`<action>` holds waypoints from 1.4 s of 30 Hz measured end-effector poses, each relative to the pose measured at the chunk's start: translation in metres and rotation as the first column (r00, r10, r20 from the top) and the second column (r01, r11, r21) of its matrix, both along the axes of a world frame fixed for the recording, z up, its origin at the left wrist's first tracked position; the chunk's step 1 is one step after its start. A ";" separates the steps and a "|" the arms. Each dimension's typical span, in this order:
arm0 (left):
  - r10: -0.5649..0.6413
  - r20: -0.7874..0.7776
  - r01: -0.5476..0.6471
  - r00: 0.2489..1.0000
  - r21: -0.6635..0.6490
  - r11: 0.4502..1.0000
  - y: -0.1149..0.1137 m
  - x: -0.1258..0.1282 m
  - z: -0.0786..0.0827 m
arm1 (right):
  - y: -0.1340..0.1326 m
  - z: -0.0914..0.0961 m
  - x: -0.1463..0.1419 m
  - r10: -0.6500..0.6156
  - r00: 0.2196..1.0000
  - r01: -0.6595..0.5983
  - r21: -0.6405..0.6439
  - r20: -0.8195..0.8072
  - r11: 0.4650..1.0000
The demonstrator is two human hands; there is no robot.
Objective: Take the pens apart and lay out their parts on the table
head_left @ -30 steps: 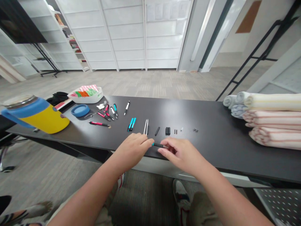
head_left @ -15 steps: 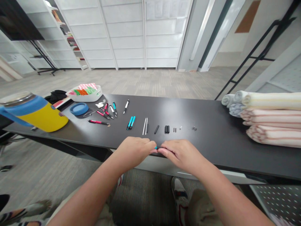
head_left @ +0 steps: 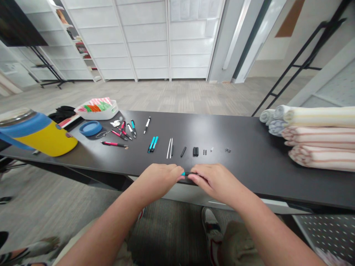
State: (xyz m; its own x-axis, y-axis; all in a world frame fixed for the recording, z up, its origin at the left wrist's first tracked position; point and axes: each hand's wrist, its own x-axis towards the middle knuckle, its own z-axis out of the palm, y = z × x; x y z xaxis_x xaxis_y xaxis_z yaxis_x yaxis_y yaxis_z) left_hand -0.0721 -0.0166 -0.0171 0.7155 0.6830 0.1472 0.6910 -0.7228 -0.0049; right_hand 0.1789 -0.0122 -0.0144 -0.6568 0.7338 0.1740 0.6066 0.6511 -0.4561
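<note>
At the table's front edge, my left hand is closed around the teal end of a pen. My right hand pinches the same pen's black end, and a short dark stretch shows between the hands; the rest is hidden by fingers. Just beyond lie two teal pen barrels, two thin white refills, slim black tubes, a pair of black grips, small dark pieces, a tiny pale piece and small metal-looking parts.
Red, white and teal pens lie at the left, near a blue lid and a white basket of colourful packets. A big yellow-blue mug stands at the far left. Rolled striped cloths are stacked at the right.
My right hand has shifted slightly right, away from my left, and a bit more of the pen's dark part shows between them. The whole view has moved a little.
</note>
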 end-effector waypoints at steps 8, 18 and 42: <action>-0.050 -0.083 0.060 0.995 0.128 0.990 -0.013 0.017 0.002 | -0.005 0.005 -0.005 -0.013 0.984 0.006 0.043 0.176 0.999; -0.045 -0.016 0.043 0.999 -0.099 0.994 -0.012 0.011 0.010 | -0.006 0.011 -0.001 0.056 0.987 -0.071 0.101 0.147 0.992; 0.034 0.206 0.104 0.978 -0.621 0.777 -0.008 -0.005 0.039 | -0.013 0.014 -0.005 0.151 0.982 -0.157 0.040 0.114 0.987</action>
